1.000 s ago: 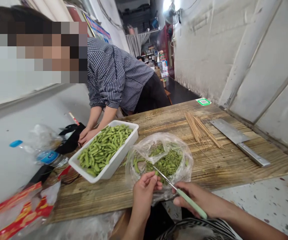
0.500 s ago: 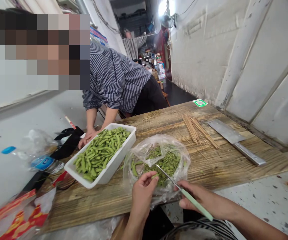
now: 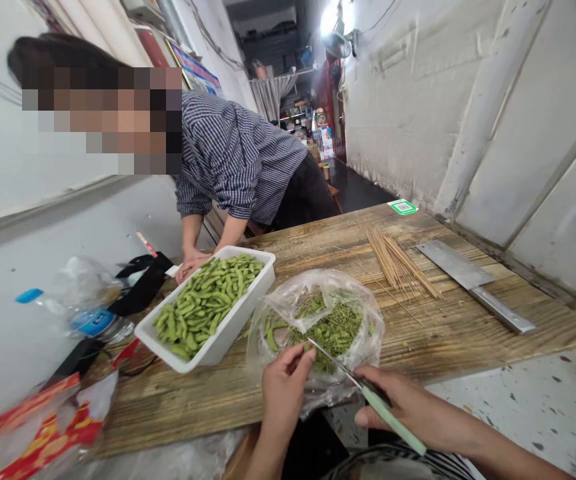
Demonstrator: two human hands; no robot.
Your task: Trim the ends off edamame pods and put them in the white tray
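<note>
My left hand (image 3: pixel 284 383) is pinched at the near edge of a clear plastic bag (image 3: pixel 318 320) of green trimmings; what the fingers hold is hidden. My right hand (image 3: pixel 401 403) grips scissors with pale green handles (image 3: pixel 368 397), whose blades point up-left toward my left fingertips over the bag. A white tray (image 3: pixel 248 303) full of green bean pods stands left of the bag on the wooden table (image 3: pixel 448 333).
A person in a striped shirt (image 3: pixel 238 163) leans over the table's far left, hands by the tray. A cleaver (image 3: pixel 475 283) and several bamboo skewers (image 3: pixel 398 263) lie at right. A water bottle (image 3: pixel 81 313), black items and red packaging (image 3: pixel 38 427) crowd the left.
My hands stay at the bag's near edge; the pod end seen at my left fingertips half a second ago no longer shows. The other person's hands shifted slightly beside the tray.
</note>
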